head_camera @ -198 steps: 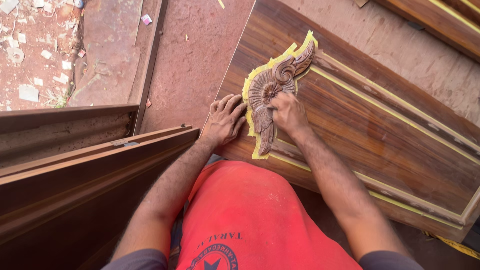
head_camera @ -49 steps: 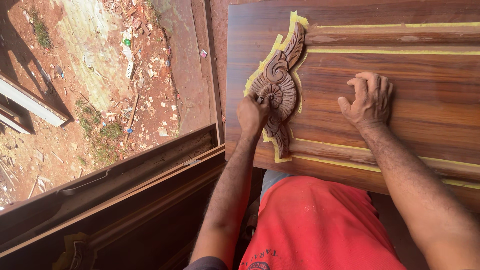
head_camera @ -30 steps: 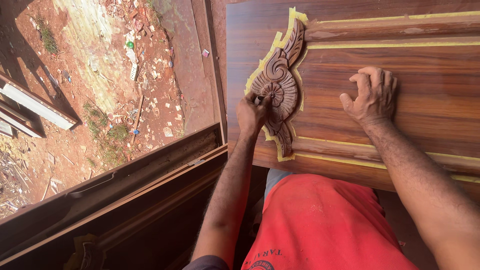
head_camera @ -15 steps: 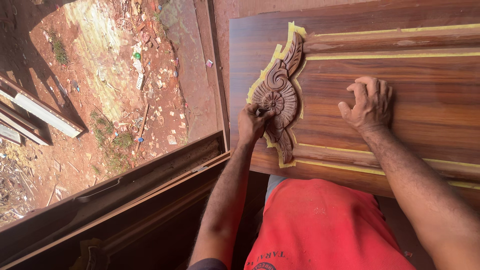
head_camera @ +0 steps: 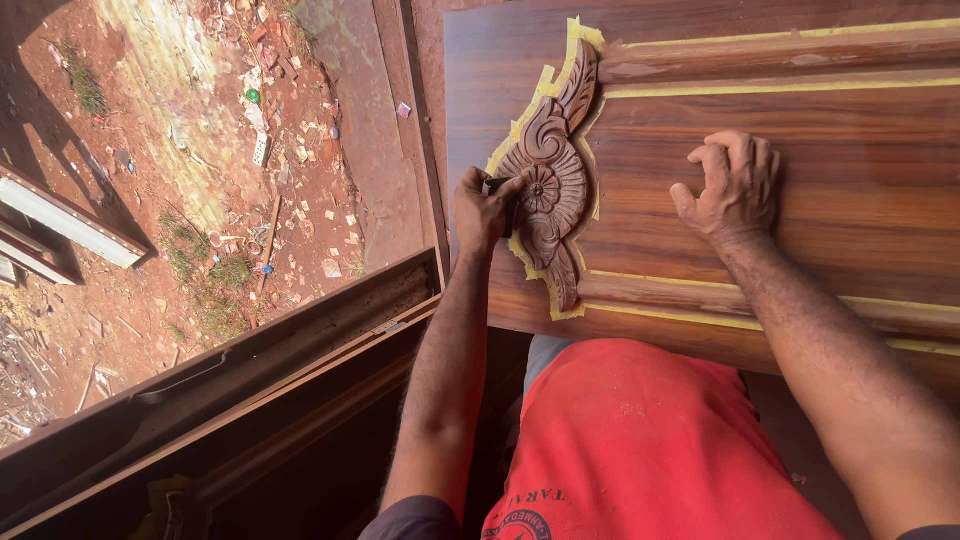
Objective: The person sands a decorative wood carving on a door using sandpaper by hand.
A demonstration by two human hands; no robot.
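Carved brown wooden scroll ornament (head_camera: pixel 553 180), fixed near the left edge of the varnished wooden door panel (head_camera: pixel 800 190) and outlined with yellow masking tape (head_camera: pixel 545 85): its leaf tip points to the panel's top edge, a small rosette sits at mid-height, and its surface looks duller and dustier than the glossy grain beside it. I have my left hand (head_camera: pixel 483 210) pinched shut on a small dark piece, probably abrasive paper (head_camera: pixel 497 187), pressed against the carving's left flank by the rosette. I judge this to be hand-smoothing of the relief; the next stroke calls for short, light passes that follow the grooves without crossing the tape. My right hand (head_camera: pixel 732 188) rests open, fingers curled, on the panel's middle board.
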